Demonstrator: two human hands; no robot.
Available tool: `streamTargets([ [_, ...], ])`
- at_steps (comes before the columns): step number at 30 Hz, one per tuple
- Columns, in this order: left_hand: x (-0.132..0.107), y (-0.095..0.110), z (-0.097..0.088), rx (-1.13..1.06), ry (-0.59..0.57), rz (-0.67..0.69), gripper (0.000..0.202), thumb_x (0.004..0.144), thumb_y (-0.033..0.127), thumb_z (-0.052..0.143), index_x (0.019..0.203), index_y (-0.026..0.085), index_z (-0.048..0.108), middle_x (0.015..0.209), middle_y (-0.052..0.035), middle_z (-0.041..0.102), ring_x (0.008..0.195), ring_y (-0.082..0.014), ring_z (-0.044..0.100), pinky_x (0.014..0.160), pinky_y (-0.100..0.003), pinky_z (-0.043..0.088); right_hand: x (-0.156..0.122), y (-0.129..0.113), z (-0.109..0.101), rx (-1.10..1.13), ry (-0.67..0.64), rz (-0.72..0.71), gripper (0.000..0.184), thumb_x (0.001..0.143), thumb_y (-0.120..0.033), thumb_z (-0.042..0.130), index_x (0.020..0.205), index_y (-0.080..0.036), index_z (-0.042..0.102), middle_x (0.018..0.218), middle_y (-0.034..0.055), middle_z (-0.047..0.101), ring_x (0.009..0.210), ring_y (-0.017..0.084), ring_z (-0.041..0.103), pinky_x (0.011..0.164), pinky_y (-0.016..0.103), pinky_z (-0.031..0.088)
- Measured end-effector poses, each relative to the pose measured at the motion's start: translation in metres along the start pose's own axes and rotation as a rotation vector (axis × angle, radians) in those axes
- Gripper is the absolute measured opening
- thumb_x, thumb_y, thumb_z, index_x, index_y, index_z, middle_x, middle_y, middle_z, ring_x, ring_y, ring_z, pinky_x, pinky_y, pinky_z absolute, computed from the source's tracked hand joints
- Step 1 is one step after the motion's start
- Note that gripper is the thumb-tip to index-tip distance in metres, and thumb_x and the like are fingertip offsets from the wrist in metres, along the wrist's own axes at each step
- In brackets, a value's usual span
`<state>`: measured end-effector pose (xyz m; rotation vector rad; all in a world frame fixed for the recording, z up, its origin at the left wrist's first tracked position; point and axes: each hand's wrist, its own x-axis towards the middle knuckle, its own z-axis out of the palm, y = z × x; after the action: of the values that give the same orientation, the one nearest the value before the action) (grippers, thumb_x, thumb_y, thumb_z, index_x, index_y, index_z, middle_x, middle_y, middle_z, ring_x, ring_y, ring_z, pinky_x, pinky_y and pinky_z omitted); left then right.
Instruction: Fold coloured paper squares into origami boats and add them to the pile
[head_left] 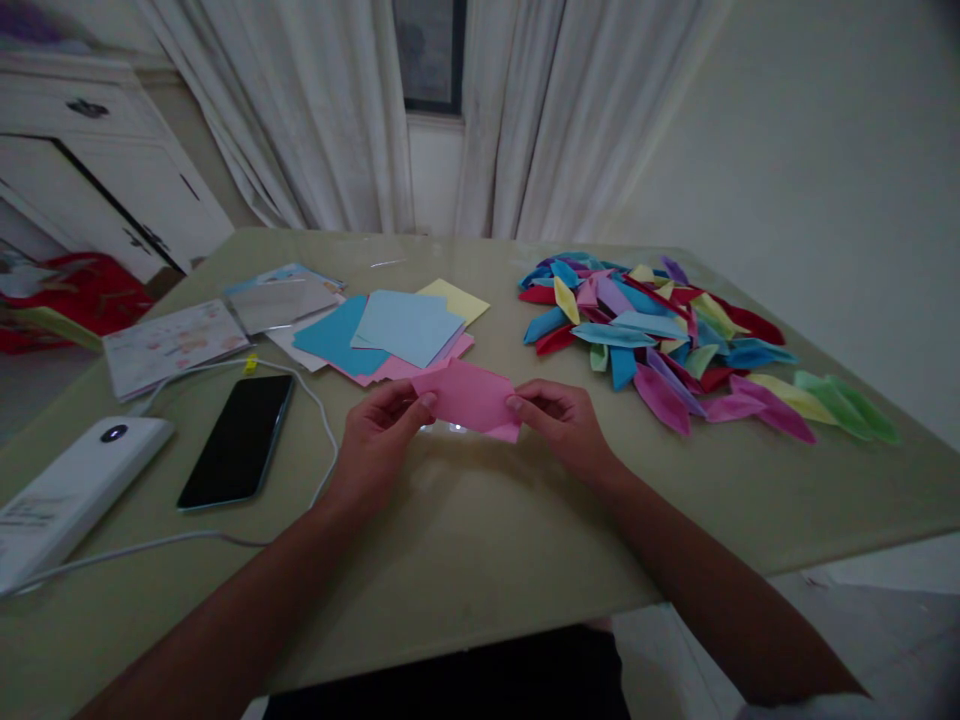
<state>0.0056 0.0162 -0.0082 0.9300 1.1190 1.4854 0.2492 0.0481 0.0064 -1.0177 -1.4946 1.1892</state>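
A partly folded sheet of pink paper (474,398) is held above the table, stretched between my two hands. My left hand (386,430) pinches its left end between thumb and fingers. At the other end, my right hand (562,420) grips the right edge the same way. Just behind the pink paper lies a loose stack of square sheets, with a light blue sheet (409,325) on top, a darker blue sheet (337,338) and a yellow sheet (461,300). To the right spreads a heap of folded paper pieces (630,330) in many colours.
On the left of the table (465,560) are a black phone (236,440), a white power bank (82,490) with a white cable (326,420), a patterned booklet (176,345) and clear packaging (281,300). Curtains (315,120) hang behind the table. A white cabinet (97,150) stands at far left.
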Motion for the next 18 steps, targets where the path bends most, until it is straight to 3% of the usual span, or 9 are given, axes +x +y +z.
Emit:
streamTargets([
  [13, -0.0008, 0.0013, -0.0013, 0.001, 0.07, 0.007, 0.031, 0.081, 0.048, 0.092, 0.092, 0.02, 0.083, 0.079, -0.0007, 0.074, 0.069, -0.0125, 0.065, 0.064, -0.023, 0.052, -0.0014, 0.0027, 0.0041, 0.087, -0.023, 0.025, 0.033, 0.081, -0.038, 0.094, 0.091, -0.022, 0.068, 0.082, 0.0003, 0.075, 0.074, 0.015, 0.07, 0.069, 0.027, 0.054],
  [18, -0.0016, 0.002, -0.001, 0.043, 0.093, 0.018, 0.03, 0.084, 0.049, 0.09, 0.091, 0.02, 0.083, 0.078, -0.0011, 0.073, 0.067, -0.012, 0.064, 0.059, -0.022, 0.049, 0.0, 0.0055, 0.0038, 0.106, -0.038, 0.068, 0.039, 0.079, -0.039, 0.095, 0.102, -0.022, 0.068, 0.086, 0.0018, 0.079, 0.08, 0.018, 0.075, 0.075, 0.03, 0.058],
])
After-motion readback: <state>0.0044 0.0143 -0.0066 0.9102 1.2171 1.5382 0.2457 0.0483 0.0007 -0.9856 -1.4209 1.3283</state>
